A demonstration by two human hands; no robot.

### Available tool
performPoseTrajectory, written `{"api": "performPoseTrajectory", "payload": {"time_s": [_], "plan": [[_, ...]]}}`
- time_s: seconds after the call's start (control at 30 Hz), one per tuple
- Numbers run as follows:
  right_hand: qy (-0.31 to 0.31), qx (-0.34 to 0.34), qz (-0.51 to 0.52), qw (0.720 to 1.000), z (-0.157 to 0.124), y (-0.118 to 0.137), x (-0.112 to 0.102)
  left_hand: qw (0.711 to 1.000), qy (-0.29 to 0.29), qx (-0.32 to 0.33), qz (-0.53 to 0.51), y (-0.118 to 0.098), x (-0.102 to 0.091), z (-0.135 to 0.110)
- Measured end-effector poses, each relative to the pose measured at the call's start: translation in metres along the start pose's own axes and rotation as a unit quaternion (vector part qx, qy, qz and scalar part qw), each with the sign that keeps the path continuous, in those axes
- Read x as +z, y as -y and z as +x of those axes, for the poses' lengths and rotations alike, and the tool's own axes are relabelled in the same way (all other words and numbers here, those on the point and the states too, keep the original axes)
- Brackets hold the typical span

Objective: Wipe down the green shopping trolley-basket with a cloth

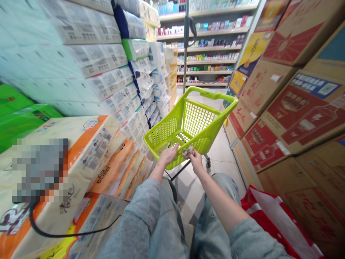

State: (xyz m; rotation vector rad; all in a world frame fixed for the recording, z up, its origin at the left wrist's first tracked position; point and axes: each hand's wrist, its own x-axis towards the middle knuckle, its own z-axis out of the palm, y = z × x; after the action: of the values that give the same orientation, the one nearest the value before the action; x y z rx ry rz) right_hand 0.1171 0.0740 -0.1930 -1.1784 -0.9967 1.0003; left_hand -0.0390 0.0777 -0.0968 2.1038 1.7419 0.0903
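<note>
A lime-green plastic shopping cart [192,124] stands in a narrow store aisle in front of me, its basket holding nothing that I can see. My left hand [168,154] grips the near rim of the cart, fingers curled over the edge. My right hand [194,159] is next to it at the same rim, closed on a small crumpled greyish wad [188,151], perhaps paper or cloth. Both forearms come out of grey sleeves.
Stacked packs of tissue and toilet paper [88,82] wall the left side. Brown cardboard boxes [293,104] are piled on the right. A red and white bag [272,216] lies at lower right. Shelves of goods [207,46] and a pole [185,43] stand at the aisle's far end.
</note>
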Motion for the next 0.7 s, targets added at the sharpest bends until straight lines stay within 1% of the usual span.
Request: {"api": "performPoseTrajectory", "payload": {"time_s": [0.07, 0.13, 0.23, 0.33, 0.4, 0.53, 0.6, 0.7], "plan": [[0.014, 0.033, 0.065, 0.997, -0.006, -0.001, 0.000, 0.999, -0.009, -0.013, -0.032, 0.000, 0.001, 0.001], [0.025, 0.043, 0.095, 0.994, -0.012, -0.001, 0.002, 0.998, -0.017, -0.023, -0.054, 0.000, 0.001, 0.002], [0.035, 0.017, 0.081, 0.996, -0.022, -0.003, 0.010, 0.998, -0.024, -0.034, -0.048, -0.001, 0.002, 0.003], [0.027, -0.010, 0.042, 0.999, -0.028, -0.004, 0.017, 0.999, -0.024, -0.035, -0.034, -0.003, 0.002, 0.003], [0.027, -0.005, 0.040, 0.999, -0.031, -0.003, 0.019, 0.998, -0.026, -0.030, -0.039, -0.002, 0.002, 0.003], [0.071, 0.021, 0.075, 0.994, -0.035, 0.002, 0.021, 0.995, -0.037, -0.033, -0.091, -0.001, 0.004, 0.002], [0.073, 0.006, 0.071, 0.995, -0.037, 0.006, 0.024, 0.988, -0.057, -0.034, -0.141, 0.000, 0.005, 0.004], [0.054, -0.027, 0.033, 0.998, -0.037, 0.009, 0.027, 0.970, -0.116, -0.024, -0.213, 0.004, 0.006, 0.004]]}}
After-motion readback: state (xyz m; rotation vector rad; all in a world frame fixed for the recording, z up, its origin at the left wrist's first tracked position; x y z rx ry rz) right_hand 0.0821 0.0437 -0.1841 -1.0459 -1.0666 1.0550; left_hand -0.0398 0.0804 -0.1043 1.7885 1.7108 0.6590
